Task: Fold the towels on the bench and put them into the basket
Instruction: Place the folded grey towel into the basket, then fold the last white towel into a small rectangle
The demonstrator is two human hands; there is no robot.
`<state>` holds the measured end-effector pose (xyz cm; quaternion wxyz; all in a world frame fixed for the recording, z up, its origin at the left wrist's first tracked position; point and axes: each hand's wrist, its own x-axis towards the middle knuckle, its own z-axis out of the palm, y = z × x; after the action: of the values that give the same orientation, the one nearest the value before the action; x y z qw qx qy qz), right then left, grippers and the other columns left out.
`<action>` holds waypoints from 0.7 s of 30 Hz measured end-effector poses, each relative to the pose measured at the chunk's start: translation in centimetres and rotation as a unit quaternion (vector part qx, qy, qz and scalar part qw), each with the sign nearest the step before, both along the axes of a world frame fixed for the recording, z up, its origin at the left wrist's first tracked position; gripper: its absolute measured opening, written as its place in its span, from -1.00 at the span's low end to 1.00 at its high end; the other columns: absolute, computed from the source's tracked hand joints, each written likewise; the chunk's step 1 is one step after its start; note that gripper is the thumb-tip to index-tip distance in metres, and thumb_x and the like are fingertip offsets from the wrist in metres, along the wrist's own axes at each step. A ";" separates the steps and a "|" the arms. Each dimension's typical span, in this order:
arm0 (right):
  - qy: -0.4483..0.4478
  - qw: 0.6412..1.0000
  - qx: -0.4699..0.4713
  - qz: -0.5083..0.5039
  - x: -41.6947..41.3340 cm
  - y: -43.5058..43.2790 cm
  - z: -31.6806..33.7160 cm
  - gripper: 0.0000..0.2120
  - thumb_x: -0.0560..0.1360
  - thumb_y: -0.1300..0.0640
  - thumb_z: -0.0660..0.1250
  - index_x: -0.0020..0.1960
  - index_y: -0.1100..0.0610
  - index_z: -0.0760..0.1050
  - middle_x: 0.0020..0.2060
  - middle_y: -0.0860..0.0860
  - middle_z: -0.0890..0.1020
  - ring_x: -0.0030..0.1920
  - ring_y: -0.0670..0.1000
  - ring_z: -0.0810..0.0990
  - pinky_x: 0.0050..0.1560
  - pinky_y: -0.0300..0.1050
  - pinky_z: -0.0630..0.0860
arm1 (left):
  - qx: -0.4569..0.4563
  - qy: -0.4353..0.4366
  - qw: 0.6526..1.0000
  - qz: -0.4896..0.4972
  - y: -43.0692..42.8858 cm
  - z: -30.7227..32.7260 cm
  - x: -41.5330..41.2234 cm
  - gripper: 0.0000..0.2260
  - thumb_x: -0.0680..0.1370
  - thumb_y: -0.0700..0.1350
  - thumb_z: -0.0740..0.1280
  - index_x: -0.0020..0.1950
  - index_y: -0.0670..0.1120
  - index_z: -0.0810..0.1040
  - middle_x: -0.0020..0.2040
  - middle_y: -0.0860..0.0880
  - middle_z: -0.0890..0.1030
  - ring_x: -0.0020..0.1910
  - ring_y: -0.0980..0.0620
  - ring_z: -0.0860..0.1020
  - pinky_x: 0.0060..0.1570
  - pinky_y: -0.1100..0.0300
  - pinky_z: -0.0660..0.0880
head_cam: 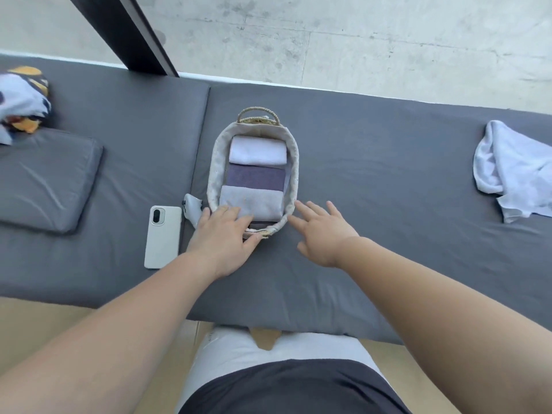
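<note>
A small lined wicker basket (294, 150) stands in the middle of the grey bench cushion (373, 174). Inside lie three folded towels in a row: a white one (257, 150) at the far end, a purple one (256, 177) in the middle, a pale lilac one (254, 201) nearest me. My left hand (222, 239) rests flat over the basket's near rim, fingertips on the lilac towel. My right hand (321, 231) hovers open just right of the basket, fingers spread, holding nothing. An unfolded white towel (513, 171) lies crumpled at the bench's right end.
A white phone (162, 236) lies face down left of the basket, with a small pale object (191, 206) beside it. A flat grey pillow (44, 180) and a patterned bundle of cloth (22, 103) sit at the left. A dark post (131, 34) rises behind the bench.
</note>
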<state>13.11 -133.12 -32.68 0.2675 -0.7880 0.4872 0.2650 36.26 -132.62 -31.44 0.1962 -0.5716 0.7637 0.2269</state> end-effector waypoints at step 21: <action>0.054 0.955 -0.012 -0.291 -18.2 18.9 4.4 -0.39 0.59 -0.14 0.17 0.60 -0.13 0.10 0.63 -0.01 -0.02 0.61 0.10 0.00 0.57 0.26 -0.10 | -0.012 0.054 0.998 -0.037 11.9 3.0 -15.9 -0.44 0.55 0.29 0.20 0.48 0.06 0.33 0.42 -0.03 0.39 0.39 -0.12 0.36 0.38 -0.03 0.29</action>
<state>-5.13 -114.26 -28.24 0.2968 -0.5998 0.7122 0.2120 20.35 -120.77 -28.43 0.1563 -0.5325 0.7962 0.2408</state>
